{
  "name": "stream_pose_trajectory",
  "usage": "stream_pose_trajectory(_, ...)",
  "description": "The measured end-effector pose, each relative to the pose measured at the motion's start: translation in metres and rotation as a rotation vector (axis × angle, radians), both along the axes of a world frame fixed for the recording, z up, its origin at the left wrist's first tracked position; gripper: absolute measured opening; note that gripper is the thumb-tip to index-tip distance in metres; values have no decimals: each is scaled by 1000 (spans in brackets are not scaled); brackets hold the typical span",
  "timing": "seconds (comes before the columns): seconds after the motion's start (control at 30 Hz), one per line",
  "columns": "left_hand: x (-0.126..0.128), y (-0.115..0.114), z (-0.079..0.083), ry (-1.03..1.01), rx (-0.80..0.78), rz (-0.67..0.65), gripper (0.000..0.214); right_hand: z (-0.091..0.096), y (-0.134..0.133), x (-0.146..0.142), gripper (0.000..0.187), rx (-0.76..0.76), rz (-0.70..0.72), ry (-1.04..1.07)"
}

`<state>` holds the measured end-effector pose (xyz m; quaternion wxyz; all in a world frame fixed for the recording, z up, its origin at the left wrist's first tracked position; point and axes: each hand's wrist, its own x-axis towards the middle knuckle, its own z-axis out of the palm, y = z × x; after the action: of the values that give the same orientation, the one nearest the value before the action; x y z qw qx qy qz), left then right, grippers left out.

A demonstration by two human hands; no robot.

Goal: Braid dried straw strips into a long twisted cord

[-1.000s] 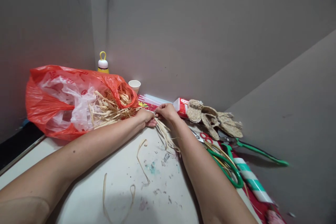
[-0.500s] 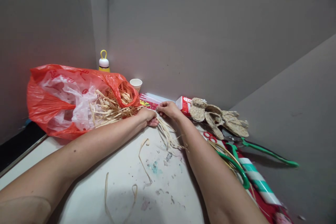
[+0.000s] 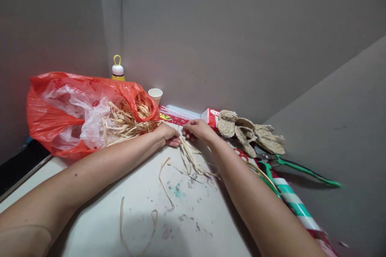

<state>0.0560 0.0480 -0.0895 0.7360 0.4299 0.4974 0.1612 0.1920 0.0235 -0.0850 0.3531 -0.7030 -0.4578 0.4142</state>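
My left hand and my right hand meet at the far middle of the white table, both pinched on the top of a small bundle of pale straw strips that fans down towards me. Just left of my left hand lies a red plastic bag with dry straw spilling from its mouth. Loose straw strips curl on the table between my forearms.
Woven straw pieces lie right of my hands, beside a red and white box and a flat red packet. Green-handled shears, red scissors and a striped roll sit along the right. A paper cup and yellow bottle stand by the wall.
My hands have stayed together on the bundle; my right hand shifted slightly right and the strips now splay wider across the table. The view drifted a little.
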Motion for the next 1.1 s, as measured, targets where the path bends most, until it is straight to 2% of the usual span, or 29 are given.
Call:
stream_pose_trajectory(0.2,-6,-4,5,6,80,-65,7,6,-27,-7,28,-133,125,154)
stream_pose_trajectory(0.4,-9,-5,9,13,134,-122,12,-1,-30,-1,15,-176,122,306)
stream_pose_trajectory(0.53,-10,-4,11,8,162,-158,10,-5,-31,1,9,-144,100,362)
stream_pose_trajectory(0.8,-12,3,13,19,234,-202,11,-4,-36,-7,10,-53,52,361)
stream_pose_trajectory(1.1,-8,10,8,19,221,-202,9,-10,-37,-6,11,17,28,321)
